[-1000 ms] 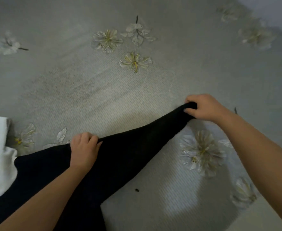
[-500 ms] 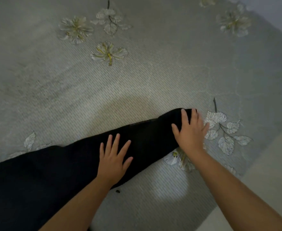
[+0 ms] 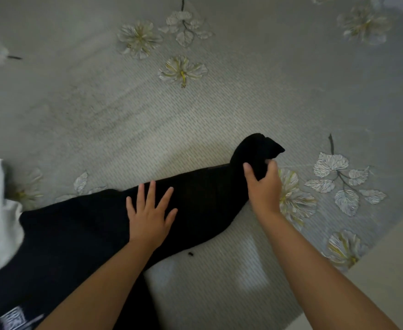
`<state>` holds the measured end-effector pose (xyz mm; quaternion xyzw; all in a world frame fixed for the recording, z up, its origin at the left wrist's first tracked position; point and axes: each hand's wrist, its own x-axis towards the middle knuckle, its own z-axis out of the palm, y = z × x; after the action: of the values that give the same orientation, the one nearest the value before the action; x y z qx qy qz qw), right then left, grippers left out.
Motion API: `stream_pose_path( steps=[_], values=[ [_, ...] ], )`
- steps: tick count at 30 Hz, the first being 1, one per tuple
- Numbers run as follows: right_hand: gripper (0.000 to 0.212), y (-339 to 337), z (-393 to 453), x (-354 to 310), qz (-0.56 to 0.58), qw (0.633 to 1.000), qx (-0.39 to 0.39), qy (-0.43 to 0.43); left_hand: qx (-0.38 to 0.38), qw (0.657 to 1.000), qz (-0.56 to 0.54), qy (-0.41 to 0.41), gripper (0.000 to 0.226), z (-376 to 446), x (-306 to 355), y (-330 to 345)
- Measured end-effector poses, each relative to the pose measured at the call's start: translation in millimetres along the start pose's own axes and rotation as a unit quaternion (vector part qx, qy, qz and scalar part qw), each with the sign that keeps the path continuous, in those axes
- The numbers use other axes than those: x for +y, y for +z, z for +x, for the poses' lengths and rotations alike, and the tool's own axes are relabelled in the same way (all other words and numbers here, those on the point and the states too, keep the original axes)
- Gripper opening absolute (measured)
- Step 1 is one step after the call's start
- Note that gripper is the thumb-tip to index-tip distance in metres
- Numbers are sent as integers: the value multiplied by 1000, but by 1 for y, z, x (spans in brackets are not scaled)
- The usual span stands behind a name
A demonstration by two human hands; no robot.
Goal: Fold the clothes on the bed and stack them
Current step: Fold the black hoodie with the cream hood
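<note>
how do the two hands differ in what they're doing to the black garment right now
The left hand lies flat with fingers spread, pressing the middle of the long black garment; the right hand curls around its narrow end. Under the left hand the cloth lies flat on the grey flowered bedspread; at the right hand it is bunched and lifted. Both touch the garment.

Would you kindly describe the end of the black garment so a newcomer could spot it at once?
Start from the grey flowered bedspread and find the long black garment lying across it, pinned flat by the left hand. Follow it rightward to the narrow end, lifted and bunched in the right hand. Unlike the flat remainder, it stands up off the bed.
</note>
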<state>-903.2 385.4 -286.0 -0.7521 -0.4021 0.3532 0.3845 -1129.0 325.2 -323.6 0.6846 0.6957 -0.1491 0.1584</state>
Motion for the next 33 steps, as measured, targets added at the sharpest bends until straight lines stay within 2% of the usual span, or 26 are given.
stream_pose_path(
  steps=[4,7,10,14,18,21,23,24,25,27,28,29,33],
  values=[
    [38,34,-58,-45,24,988,-107,-106,41,997,-43,-54,63,-44,-67,-6],
    [43,77,-123,-70,23,960,-217,-173,62,984,-74,-149,59,-95,-120,1],
    [54,125,-202,-83,8,940,-274,-201,51,967,-78,-238,56,-158,-179,21],
    [67,190,-310,-87,-15,907,-340,-248,43,945,-94,-311,58,-253,-254,54],
    [58,255,-398,-90,-26,895,-365,-256,51,926,-119,-354,59,-338,-319,88],
    [51,296,-459,-91,-29,895,-349,-275,52,913,-147,-377,59,-390,-360,115],
    [50,320,-496,-85,-32,898,-333,-284,54,907,-160,-385,59,-414,-383,131],
    [52,330,-514,-79,-42,891,-351,-284,55,905,-165,-389,60,-423,-392,137],
    [57,338,-529,-71,-69,869,-401,-282,60,903,-171,-390,59,-431,-400,142],
    [70,348,-550,-44,-155,782,-538,-273,84,894,-194,-396,57,-445,-414,151],
    [73,347,-555,-30,-198,743,-582,-266,89,890,-203,-397,57,-452,-419,157],
    [75,343,-557,-19,-226,724,-597,-261,83,890,-212,-395,58,-460,-422,164],
    [64,317,-544,-5,-254,750,-517,-325,64,899,-222,-372,58,-466,-428,174]
  ],
)
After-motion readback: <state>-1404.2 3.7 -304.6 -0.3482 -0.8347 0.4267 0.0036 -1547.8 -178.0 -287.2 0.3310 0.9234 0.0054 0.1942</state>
